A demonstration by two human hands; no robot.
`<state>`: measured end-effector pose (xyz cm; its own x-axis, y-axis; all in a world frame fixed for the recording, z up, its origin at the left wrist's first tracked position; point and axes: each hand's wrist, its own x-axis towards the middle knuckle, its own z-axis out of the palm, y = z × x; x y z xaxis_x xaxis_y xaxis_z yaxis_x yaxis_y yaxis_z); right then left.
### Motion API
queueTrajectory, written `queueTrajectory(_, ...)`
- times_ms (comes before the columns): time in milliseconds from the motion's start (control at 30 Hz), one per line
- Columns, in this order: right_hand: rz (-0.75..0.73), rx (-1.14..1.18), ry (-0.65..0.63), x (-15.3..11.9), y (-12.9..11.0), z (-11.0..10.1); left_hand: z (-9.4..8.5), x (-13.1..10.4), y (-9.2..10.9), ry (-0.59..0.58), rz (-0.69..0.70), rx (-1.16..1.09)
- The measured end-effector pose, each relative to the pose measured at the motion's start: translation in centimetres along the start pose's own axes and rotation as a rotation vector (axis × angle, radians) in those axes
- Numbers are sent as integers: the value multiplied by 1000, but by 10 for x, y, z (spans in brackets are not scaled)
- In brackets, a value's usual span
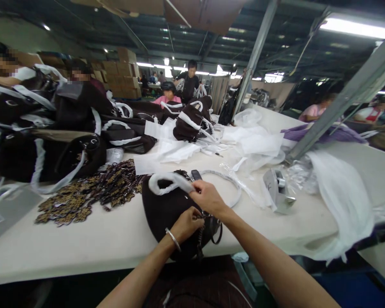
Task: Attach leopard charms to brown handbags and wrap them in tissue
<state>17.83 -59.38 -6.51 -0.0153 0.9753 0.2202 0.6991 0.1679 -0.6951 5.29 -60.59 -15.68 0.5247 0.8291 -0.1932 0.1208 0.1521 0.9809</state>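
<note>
A dark brown handbag lies on the white table in front of me, its handle wrapped in white padding. My right hand is closed around the end of that wrapped handle. Just below it, my left hand, with a silver bangle at the wrist, pinches at the metal fittings on the bag's edge. What exactly lies between the left fingers is hidden. A dark chain or tassel hangs beneath the left hand. Another wrapped handle loop arches out on the bag's far right side.
A heap of brown patterned tags or charms lies to the left, with piled handbags behind it. White sheets and a tape dispenser are on the table. A grey metal post rises at right. Several people work beyond.
</note>
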Motion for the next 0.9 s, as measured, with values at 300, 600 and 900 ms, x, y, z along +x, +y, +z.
queueTrajectory(300,777,86,225,-50,111,-56,-5,-3,9,-85,-236,-255)
queueTrajectory(600,422,-106,134,-8,101,8,4,-23,2,-156,-236,-504)
queueTrajectory(900,283,-343,101,38,113,-2,1,7,5,122,-303,-733)
